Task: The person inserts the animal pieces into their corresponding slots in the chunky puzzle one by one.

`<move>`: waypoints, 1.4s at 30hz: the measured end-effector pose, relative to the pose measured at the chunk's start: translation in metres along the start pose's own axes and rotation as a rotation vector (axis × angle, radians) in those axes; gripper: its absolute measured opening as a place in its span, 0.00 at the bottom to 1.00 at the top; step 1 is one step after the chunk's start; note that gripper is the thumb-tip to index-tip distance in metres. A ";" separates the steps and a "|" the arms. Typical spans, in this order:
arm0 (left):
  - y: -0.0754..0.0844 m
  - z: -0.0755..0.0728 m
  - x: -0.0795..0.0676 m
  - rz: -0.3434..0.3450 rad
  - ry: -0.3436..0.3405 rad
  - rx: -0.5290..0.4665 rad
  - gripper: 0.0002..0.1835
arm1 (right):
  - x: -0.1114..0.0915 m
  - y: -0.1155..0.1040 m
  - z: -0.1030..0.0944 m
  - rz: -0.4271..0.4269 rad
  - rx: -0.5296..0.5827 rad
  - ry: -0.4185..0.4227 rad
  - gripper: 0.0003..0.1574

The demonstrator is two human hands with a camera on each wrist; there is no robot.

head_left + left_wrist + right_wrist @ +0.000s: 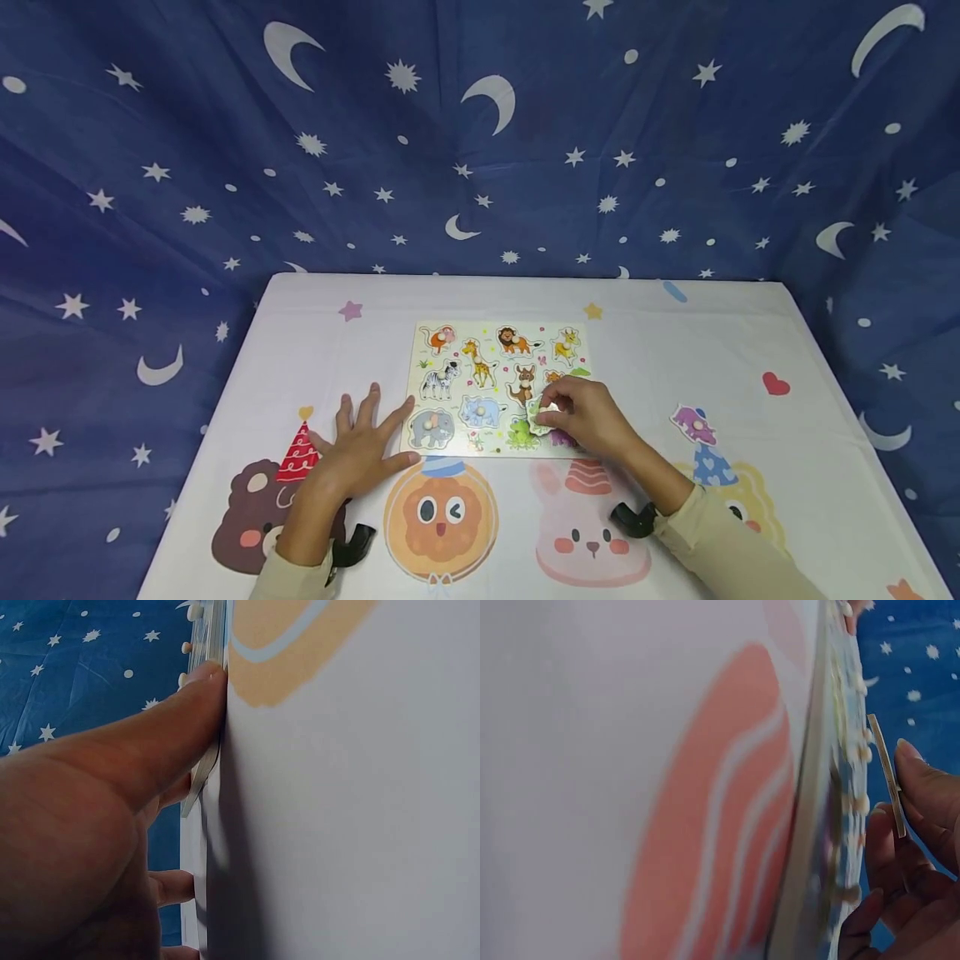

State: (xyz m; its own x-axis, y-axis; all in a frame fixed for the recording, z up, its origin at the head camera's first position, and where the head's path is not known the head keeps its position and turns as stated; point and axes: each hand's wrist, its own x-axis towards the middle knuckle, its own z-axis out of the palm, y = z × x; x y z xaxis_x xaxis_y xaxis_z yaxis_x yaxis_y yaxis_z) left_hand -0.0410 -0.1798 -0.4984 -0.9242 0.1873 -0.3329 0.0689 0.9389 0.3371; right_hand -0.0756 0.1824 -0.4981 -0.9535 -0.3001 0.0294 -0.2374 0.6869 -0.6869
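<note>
A wooden animal peg puzzle board [491, 448] lies flat on the table, with elephant, zebra, giraffe, lion and other pieces set in it. My right hand [588, 417] pinches a thin, pale green puzzle piece [536, 415] between thumb and fingers, above the board's front right part. The right wrist view shows this piece [887, 776] edge-on, tilted and raised off the board. Beneath it, a printed green frog [522, 433] partly shows. My left hand [358, 454] spreads its fingers at the board's front left corner, thumb and index fingertip right at the edge.
A purple animal piece [693, 425] with a knob lies apart on the table, to the right of my right forearm. The white tablecloth [337, 358] carries printed cartoon animals. Behind the table hangs a dark blue curtain [525, 208] with moons and stars.
</note>
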 end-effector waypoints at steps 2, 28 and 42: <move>0.000 0.000 0.000 0.002 0.004 -0.002 0.47 | 0.000 -0.002 0.005 -0.023 -0.003 -0.003 0.13; -0.001 0.000 -0.001 0.001 -0.009 -0.002 0.46 | -0.006 -0.018 0.032 -0.030 -0.127 0.033 0.12; 0.000 -0.001 -0.002 0.002 -0.008 -0.011 0.46 | -0.009 -0.018 0.034 -0.050 -0.157 0.075 0.13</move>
State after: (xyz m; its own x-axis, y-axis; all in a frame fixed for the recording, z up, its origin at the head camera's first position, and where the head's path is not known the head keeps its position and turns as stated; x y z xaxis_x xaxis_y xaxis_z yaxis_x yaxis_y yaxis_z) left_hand -0.0398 -0.1800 -0.4968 -0.9211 0.1910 -0.3392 0.0660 0.9353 0.3476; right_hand -0.0568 0.1507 -0.5108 -0.9494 -0.2904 0.1193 -0.3057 0.7688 -0.5617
